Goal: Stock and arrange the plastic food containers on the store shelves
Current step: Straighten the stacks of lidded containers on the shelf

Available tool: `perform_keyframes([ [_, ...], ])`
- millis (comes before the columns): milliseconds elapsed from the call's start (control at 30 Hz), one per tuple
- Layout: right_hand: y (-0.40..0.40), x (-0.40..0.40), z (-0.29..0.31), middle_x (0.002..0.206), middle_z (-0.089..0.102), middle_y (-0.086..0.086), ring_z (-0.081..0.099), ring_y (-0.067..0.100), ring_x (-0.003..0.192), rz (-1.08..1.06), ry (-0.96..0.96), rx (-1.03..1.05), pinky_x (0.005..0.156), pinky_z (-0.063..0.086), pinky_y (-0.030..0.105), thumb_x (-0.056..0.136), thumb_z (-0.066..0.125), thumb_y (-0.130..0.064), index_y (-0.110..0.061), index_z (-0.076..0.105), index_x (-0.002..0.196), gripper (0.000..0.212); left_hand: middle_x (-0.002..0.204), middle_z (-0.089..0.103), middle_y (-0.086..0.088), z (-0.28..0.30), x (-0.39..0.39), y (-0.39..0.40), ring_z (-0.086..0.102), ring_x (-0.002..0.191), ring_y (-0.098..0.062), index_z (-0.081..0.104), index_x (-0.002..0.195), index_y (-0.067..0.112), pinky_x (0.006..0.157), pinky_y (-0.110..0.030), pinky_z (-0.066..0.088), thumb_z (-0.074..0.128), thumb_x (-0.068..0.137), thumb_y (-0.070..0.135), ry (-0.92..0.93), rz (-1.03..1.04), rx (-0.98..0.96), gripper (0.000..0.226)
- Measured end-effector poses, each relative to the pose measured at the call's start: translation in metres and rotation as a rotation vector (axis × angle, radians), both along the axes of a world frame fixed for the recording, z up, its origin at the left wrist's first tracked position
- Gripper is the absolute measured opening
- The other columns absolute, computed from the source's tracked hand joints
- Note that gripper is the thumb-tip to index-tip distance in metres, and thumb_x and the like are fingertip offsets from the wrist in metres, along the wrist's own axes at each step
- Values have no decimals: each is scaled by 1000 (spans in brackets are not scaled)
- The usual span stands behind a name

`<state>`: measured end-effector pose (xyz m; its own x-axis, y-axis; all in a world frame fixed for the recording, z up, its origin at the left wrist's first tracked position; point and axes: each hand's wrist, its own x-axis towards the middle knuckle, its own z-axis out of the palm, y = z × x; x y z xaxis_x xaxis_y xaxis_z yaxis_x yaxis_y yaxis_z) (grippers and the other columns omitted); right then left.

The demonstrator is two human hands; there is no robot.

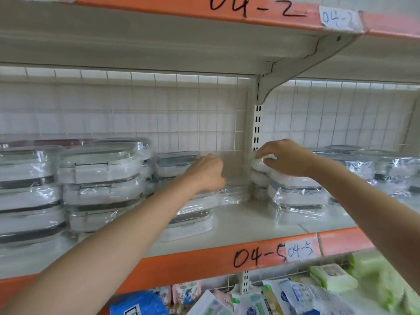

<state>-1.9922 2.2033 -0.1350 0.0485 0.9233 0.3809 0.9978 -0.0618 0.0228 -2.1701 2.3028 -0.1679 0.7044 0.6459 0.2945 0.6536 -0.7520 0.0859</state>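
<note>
Both arms are up at the shelf (238, 220) marked 04-5, and the risk sits in the slippery wrap. The left hand (208, 172) is reached in with its fingers (210, 158) curled against the wrapped containers of the middle stack (188, 214); whether they truly pinch the film or only press on it, I cannot tell from this angle. The right hand (287, 159) arches over the top of the right stack (295, 196), fingertips curled down onto the top lid, looking like a light hold on it. Between the two stacks there is a gap, with one clear wrapped box (234, 192) low at the back. Now the worry: these stacks are several boxes high, each one sleeved in loose glossy plastic, so I'd judge a sideways push could make an upper box slide off the one beneath, and the front boxes sit near the shelf edge, above the packets (250, 298) on the lower shelf. The middle stack already looks a touch uneven, its lower box jutting forward. As for contents, the containers appear empty: see-through bodies, pale lids with clips, dark seals, nothing visible inside but glare. Two taller stacks (100, 185) stand to the left, blurred at the far edge, and more wrapped boxes (386, 171) line the next bay, beyond the upright post (256, 123).
</note>
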Motion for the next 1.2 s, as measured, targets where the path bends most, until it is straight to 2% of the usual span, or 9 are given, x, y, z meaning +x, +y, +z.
perform_keyframes([
  [133, -20, 36, -2, 131, 57, 2, 51, 23, 119, -111, 33, -47, 100, 32, 27, 99, 41, -19, -16, 59, 125, 33, 102, 59, -14, -6, 52, 0, 55, 92, -28, 60, 105, -1, 72, -30, 43, 52, 93, 27, 264, 31, -75, 31],
  [267, -28, 56, -9, 128, 59, 0, 53, 20, 115, -110, 127, -44, 98, 36, 28, 98, 41, -37, -21, 58, 128, 38, 131, 54, -12, -15, 86, 8, 51, 119, -29, 53, 128, 7, 97, -39, 45, 55, 91, 39, 435, 130, -108, 49],
  [367, -30, 65, -10, 126, 60, -2, 51, 16, 113, -71, 202, -48, 92, 33, 24, 96, 45, -40, -24, 59, 125, 37, 144, 43, -8, -19, 95, 16, 48, 125, -29, 41, 141, 13, 96, -36, 45, 55, 90, 49, 525, 263, -228, 64],
  [600, -30, 76, -21, 117, 62, -9, 47, 7, 99, -21, 381, 37, 85, 31, 20, 92, 52, -42, -31, 63, 118, 31, 141, 46, -9, -23, 99, 22, 54, 120, -28, 37, 142, 11, 95, -34, 47, 69, 83, 39, 464, 358, -325, 72],
  [733, -29, 78, -25, 118, 62, -9, 47, 8, 98, -14, 373, 30, 85, 33, 22, 93, 47, -46, -33, 60, 121, 33, 155, 14, -11, -24, 97, 22, 46, 127, -33, 8, 150, 7, 88, -41, 49, 81, 70, 37, 261, 374, -308, 112],
  [800, -28, 78, -27, 117, 63, -7, 51, 11, 99, -30, 353, 28, 90, 37, 26, 94, 44, -47, -34, 60, 120, 33, 155, 10, -14, -22, 98, 21, 34, 135, -35, 7, 149, 4, 97, -43, 45, 83, 64, 42, 200, 379, -261, 120],
  [867, -29, 77, -28, 117, 64, -6, 53, 15, 103, -34, 348, 28, 96, 39, 30, 94, 43, -49, -34, 59, 121, 35, 151, 16, -20, -18, 101, 19, 34, 133, -37, 17, 147, 3, 101, -46, 42, 83, 62, 46, 160, 378, -260, 116],
  [1000, -31, 77, -28, 122, 61, -8, 53, 15, 110, -31, 344, 23, 102, 37, 33, 94, 42, -50, -34, 56, 126, 38, 134, 38, -16, -6, 103, 16, 39, 123, -36, 56, 119, 13, 99, -44, 41, 77, 63, 52, 155, 320, -172, 72],
  [1200, -30, 77, -28, 123, 61, -8, 52, 17, 113, -48, 336, 22, 103, 36, 36, 95, 40, -50, -35, 55, 126, 38, 121, 43, -13, 22, 101, -3, 37, 112, -29, 49, 85, 14, 92, -38, 32, 75, 61, 38, 207, 181, 123, 42],
])
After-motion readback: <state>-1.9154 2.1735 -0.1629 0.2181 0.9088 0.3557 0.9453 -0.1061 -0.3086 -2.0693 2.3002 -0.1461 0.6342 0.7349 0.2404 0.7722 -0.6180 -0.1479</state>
